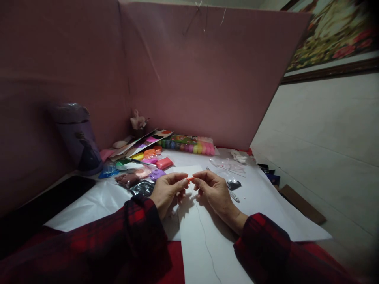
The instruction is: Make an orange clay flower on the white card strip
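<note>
Between the fingertips of both hands is a small orange piece of modelling clay (190,179). My left hand (166,192) pinches its left end with thumb and forefinger. The other end is pinched by my right hand (215,194). Beneath the hands lies a long white paper strip (197,240) with a thin curved line running down it. Just beyond my left hand are bagged lumps of clay, among them black (143,188), purple (157,174), red (164,163) and orange (152,152). A small bag with something black (233,184) sits right of my right hand, beside a thin striped tool (233,196).
A purple tumbler (78,138) stands at the left, near a dark flat object (56,193). Toward the back lies a pack of coloured clay (189,144) beside printed cards (151,140). Pink panels (204,79) close off the back and left. Crumpled tissue (238,156) lies at the back right.
</note>
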The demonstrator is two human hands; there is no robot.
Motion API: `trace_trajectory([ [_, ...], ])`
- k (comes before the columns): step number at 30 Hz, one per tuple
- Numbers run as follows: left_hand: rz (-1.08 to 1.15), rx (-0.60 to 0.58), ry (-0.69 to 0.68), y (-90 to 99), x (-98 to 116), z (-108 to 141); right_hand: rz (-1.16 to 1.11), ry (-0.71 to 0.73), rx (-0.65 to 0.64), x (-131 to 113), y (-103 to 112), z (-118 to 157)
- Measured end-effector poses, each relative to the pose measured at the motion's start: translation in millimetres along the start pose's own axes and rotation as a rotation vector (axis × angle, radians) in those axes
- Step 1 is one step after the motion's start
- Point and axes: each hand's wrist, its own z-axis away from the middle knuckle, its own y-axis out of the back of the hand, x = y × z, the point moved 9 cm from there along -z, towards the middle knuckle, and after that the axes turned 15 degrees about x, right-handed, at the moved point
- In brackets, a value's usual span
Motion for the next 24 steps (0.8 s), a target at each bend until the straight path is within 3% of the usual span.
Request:
trace_trajectory([
  [4, -0.052, -0.066, -0.023, -6.0, 0.1, 2.7, 0.003, 0.096, -0.082, -11.5, -7.6, 6.9],
  [9, -0.026, -0.012, -0.051, -0.9, 1.2, -0.7, -0.018, 0.065, -0.045, -10.6, -3.5, 5.1],
  [16, 0.012, -0.014, -0.053, 0.4, 1.1, -2.4, 0.070, 0.212, -0.110, -22.8, -8.7, 10.1],
  [21, 0.003, -0.057, -0.086, -3.9, 3.1, -1.2, -0.013, 0.139, -0.157, -20.5, -12.0, 13.4],
  [24, -0.010, -0.016, -0.066, -1.5, 1.6, -1.0, 0.001, 0.100, -0.043, -13.8, -2.4, 8.3],
])
